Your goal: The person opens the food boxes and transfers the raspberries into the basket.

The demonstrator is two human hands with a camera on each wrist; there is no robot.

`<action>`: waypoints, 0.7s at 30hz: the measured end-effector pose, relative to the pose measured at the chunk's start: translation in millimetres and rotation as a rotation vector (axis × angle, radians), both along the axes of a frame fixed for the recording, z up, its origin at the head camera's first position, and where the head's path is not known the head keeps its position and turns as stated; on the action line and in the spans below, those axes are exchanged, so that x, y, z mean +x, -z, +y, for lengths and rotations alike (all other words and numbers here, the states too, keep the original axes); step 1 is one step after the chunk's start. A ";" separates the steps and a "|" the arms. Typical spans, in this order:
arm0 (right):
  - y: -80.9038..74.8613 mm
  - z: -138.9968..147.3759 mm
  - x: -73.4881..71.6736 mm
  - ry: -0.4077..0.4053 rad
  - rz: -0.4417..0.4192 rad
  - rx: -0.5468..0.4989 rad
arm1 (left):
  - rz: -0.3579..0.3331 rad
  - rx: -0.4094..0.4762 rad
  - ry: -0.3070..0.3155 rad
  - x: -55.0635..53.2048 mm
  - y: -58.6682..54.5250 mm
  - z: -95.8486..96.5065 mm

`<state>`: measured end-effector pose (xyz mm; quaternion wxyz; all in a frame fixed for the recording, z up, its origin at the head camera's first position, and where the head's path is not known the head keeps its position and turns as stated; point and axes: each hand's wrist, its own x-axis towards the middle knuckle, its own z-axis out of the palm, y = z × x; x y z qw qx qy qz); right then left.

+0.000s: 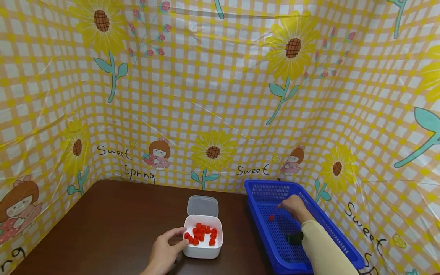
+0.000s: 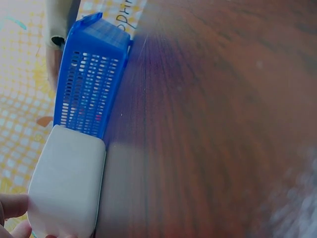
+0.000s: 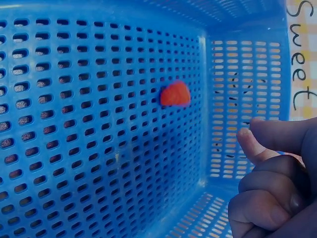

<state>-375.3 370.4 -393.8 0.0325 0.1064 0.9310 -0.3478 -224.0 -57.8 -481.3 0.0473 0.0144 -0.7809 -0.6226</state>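
Note:
A white box (image 1: 203, 250) stands on the table with several small red raspberry-like pieces (image 1: 196, 241) inside. Its greyish translucent lid (image 1: 203, 206) lies behind it. My left hand (image 1: 166, 248) holds the box's left side, thumb and fingers against the wall; the left wrist view shows the box's white outer side (image 2: 67, 183) beside the fingertips. My right hand (image 1: 295, 205) is over the blue basket (image 1: 252, 206), thumb and index finger stretched out, the others curled. Nothing shows between its fingertips (image 3: 244, 135). One red piece (image 3: 176, 94) lies on the basket floor, apart from the hand.
The blue basket stands at the right of the dark brown table (image 1: 113, 221), with raised perforated walls. A checked sunflower cloth (image 1: 213, 107) hangs behind and at both sides. A dark thing (image 1: 293, 239) shows beneath the right wrist.

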 end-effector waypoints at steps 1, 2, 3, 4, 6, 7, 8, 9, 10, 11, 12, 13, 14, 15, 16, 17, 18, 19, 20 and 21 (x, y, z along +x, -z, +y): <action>-1.1 -1.1 0.3 -0.006 0.001 -0.007 | 0.003 0.003 0.000 0.1 0.2 0.0; -2.2 -2.3 0.4 -0.015 0.004 -0.014 | 0.005 0.004 0.000 0.1 0.5 0.0; -3.6 -3.8 0.4 -0.017 0.006 -0.024 | 0.007 0.005 0.000 0.2 0.7 0.0; -4.9 -5.5 0.5 -0.019 0.008 -0.033 | 0.009 0.006 0.001 0.2 1.0 0.0; -8.4 -9.8 1.5 -0.041 0.020 -0.054 | 0.012 0.010 0.002 0.1 1.4 -0.4; -10.5 -12.0 2.6 -0.051 0.025 -0.065 | 0.013 0.011 0.003 0.0 1.6 -0.4; -12.3 -13.9 3.5 -0.061 0.031 -0.070 | 0.013 0.011 0.003 -0.1 1.8 -0.3; -14.5 -16.1 5.0 -0.067 0.036 -0.082 | 0.013 0.012 0.003 -0.2 2.0 -0.4; -16.7 -18.2 6.5 -0.083 0.044 -0.091 | 0.014 0.012 0.004 -0.4 2.2 -0.4; -19.0 -20.6 8.4 -0.090 0.051 -0.099 | 0.013 0.012 0.003 -0.6 2.4 -0.4; -21.2 -22.6 10.1 -0.097 0.056 -0.101 | 0.012 0.013 0.003 -0.8 2.6 -0.4; -23.6 -24.8 12.0 -0.100 0.059 -0.110 | 0.011 0.011 0.003 -1.0 2.8 -0.4; -25.7 -26.8 13.5 -0.106 0.061 -0.116 | 0.011 0.012 0.004 -1.1 3.0 -0.4; -28.2 -29.4 15.5 -0.112 0.062 -0.122 | 0.010 0.013 0.005 -1.2 3.1 -0.5; -30.3 -31.7 16.9 -0.123 0.064 -0.121 | 0.009 0.014 0.006 -1.3 3.3 -0.5; -32.4 -34.3 18.5 -0.127 0.065 -0.124 | 0.009 0.017 0.007 -1.4 3.4 -0.5; -34.4 -36.7 19.7 -0.138 0.061 -0.130 | 0.011 0.017 0.009 -1.4 3.5 -0.5; -36.5 -39.6 21.3 -0.146 0.060 -0.136 | 0.013 0.017 0.010 -1.4 3.7 -0.5; -38.4 -42.2 22.4 -0.159 0.059 -0.140 | 0.015 0.018 0.012 -1.5 3.8 -0.6; -40.3 -45.4 24.0 -0.169 0.062 -0.143 | 0.018 0.017 0.012 -1.5 3.9 -0.6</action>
